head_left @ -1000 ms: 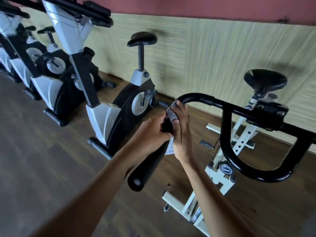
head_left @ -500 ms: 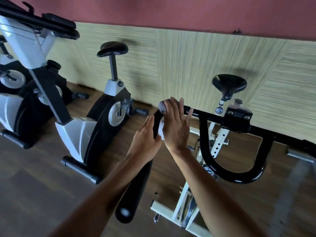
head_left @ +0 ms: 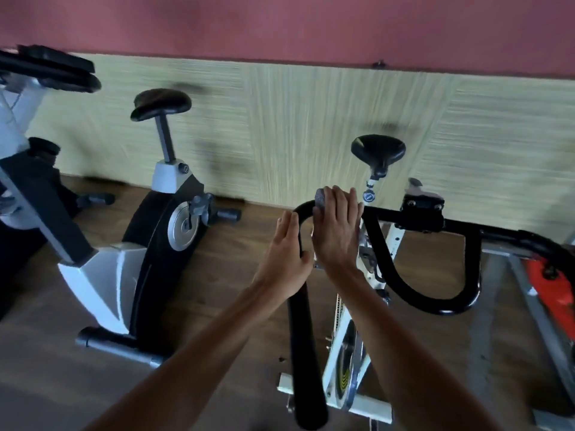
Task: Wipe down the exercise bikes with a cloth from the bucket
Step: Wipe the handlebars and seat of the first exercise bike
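A white-framed exercise bike (head_left: pixel 348 362) stands right in front of me, its black handlebar (head_left: pixel 303 337) curving up and across to the right. A grey speckled cloth (head_left: pixel 320 198) lies over the bend of the bar. My right hand (head_left: pixel 337 231) presses the cloth against the bar with straight fingers. My left hand (head_left: pixel 284 256) lies flat against the left side of the same bar, fingers extended, thumb hooked near the bar. No bucket is in view.
A black-and-silver upright bike (head_left: pixel 155 244) stands to the left, another bike's frame (head_left: pixel 34 188) at the far left edge. A red-and-grey machine (head_left: pixel 550 284) sits at the right. A pale panelled wall (head_left: pixel 295 126) runs behind; the floor is dark wood.
My left hand has let go of the bar and flattened. My right hand has opened flat on the cloth and slid up to the bend. The view has swung to the right.
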